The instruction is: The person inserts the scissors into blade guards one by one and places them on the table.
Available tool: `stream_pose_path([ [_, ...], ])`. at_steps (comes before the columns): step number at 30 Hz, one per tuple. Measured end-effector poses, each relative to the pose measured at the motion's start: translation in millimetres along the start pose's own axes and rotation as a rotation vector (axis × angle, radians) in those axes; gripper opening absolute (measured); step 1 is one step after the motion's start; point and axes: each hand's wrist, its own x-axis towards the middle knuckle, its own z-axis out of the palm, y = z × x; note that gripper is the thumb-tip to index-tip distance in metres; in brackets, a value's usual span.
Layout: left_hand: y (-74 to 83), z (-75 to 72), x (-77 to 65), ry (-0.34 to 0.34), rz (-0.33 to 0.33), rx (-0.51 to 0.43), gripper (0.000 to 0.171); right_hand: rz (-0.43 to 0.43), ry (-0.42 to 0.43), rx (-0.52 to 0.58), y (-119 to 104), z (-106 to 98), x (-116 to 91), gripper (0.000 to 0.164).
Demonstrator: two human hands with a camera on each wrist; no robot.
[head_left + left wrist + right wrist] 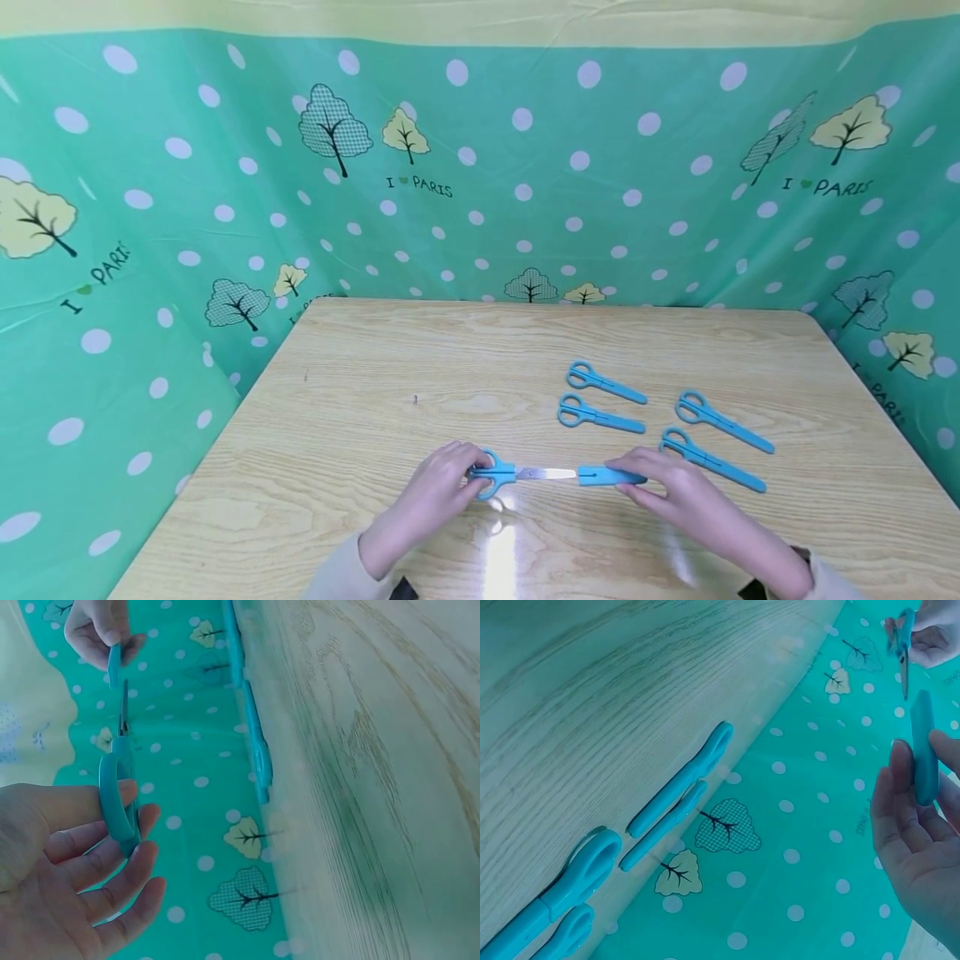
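Note:
My left hand [448, 482] grips a pair of blue-handled scissors [504, 474] by the finger loops, its bare metal blades pointing right. In the left wrist view the thumb and a finger hold the scissors' loops [112, 796]. Opposite, my right hand [667, 479] pinches a blue scissors sheath [596, 476] between thumb and fingers, its mouth facing the blade tips. The right wrist view shows the sheath [924, 750] apart from the blades [904, 673], with a small gap between them. Both things are held up off the table.
Several sheathed blue scissors lie on the wooden table [360, 367]: two pairs [600, 415] beyond the sheath, and two more [723, 422] near my right hand. A green dotted cloth [480, 167] hangs behind the table's far edge and at both sides.

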Motion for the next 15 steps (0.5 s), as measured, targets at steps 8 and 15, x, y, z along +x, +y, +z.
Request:
stream_pose_path([
  [8,3.5,0.7,3.2,0.024,0.05,0.004,0.012,0.004,-0.021,0.014,0.6,1.7,0.5,0.026],
  [15,6.4,3.9,8.1,0.01,0.078,0.007,0.012,0.016,-0.034,0.027,-0.4,3.8,1.9,0.025],
])
